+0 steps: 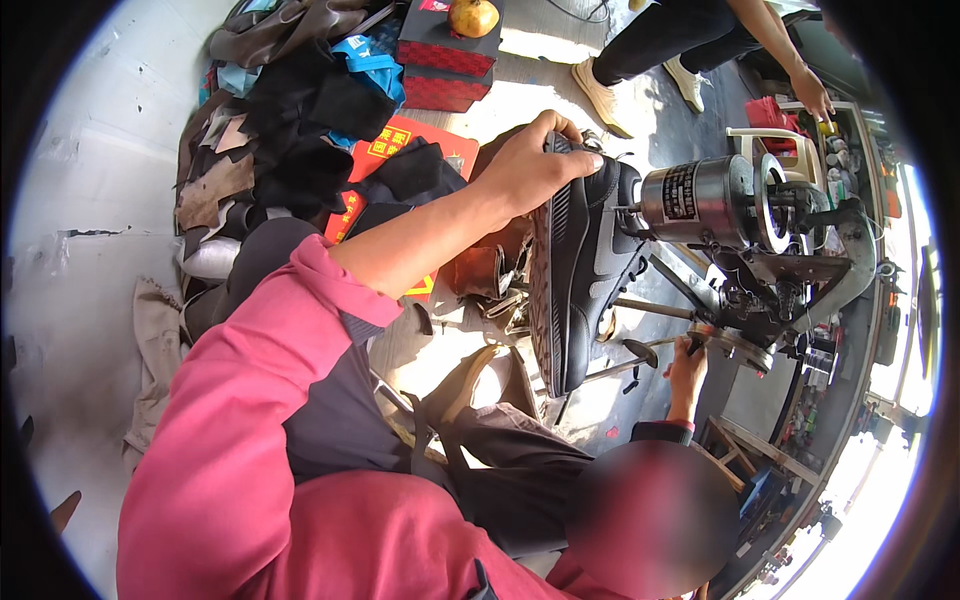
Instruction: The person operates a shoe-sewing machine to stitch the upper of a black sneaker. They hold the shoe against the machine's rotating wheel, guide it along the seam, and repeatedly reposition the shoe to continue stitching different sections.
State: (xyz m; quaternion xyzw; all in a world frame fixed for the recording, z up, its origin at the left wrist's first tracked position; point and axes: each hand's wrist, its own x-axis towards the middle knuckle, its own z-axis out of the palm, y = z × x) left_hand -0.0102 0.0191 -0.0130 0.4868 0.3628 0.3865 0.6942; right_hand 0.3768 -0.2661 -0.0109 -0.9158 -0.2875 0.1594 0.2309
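The operator's pink sleeve (225,400) and dark trousers (520,465) occupy the nearest zone. The right hand (684,375) is positioned at the hand wheel (735,350) of the shoe-repair sewing machine (695,200), fingers bent at the rim; whether they close around a handle cannot be told. The left hand (540,165) grasps the upper end of the black shoe (590,270), thumb on the upper, fingers over the end. The shoe stands on end, treaded sole (544,290) facing left, with its upper against the working end of the machine's metal cylinder arm.

To the left of the left forearm lies a heap of leather scraps (320,105), mostly black, with tan pieces and a blue item (370,65). A flat red box (455,150) lies beside the heap, partly covered by black material. Beyond it, two stacked boxes (445,90) carry a pomegranate (473,17). At the far right, a second person's hand (815,95) reaches down near a cream plastic stool (790,148).
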